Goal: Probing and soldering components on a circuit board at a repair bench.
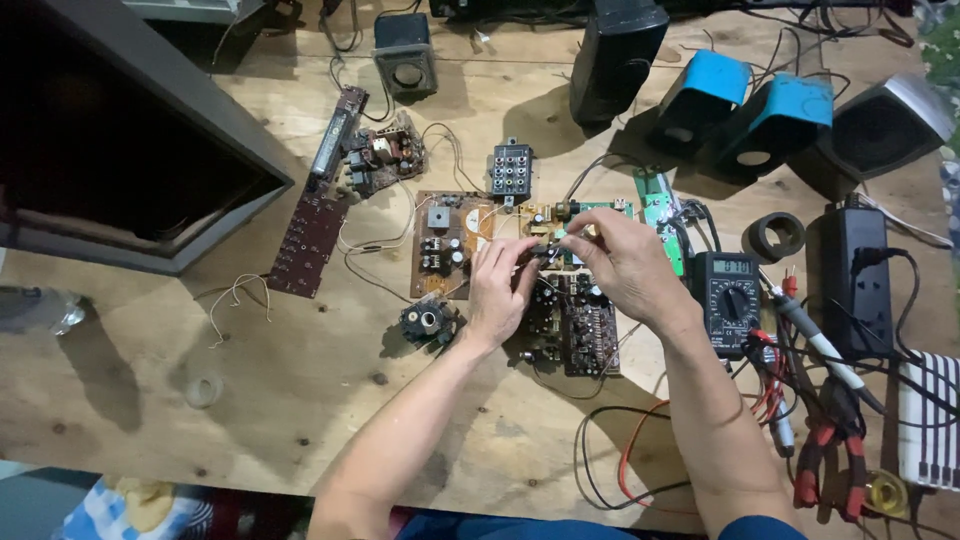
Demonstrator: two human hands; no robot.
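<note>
Left hand (497,285) and right hand (618,258) pinching a small dark component (547,254) between fingertips, just above the brown circuit board (572,325), left of the multimeter (729,297)

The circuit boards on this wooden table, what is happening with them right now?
A person works with both bare hands over a dark circuit board on the wooden table. The left hand and the right hand meet above it and pinch a small part between the fingertips; what part it is, I cannot tell. A brown circuit board lies just beyond the left hand. A black multimeter sits right of the right hand, its red and black leads loose beside it. Small speakers stand at the far edge.
</note>
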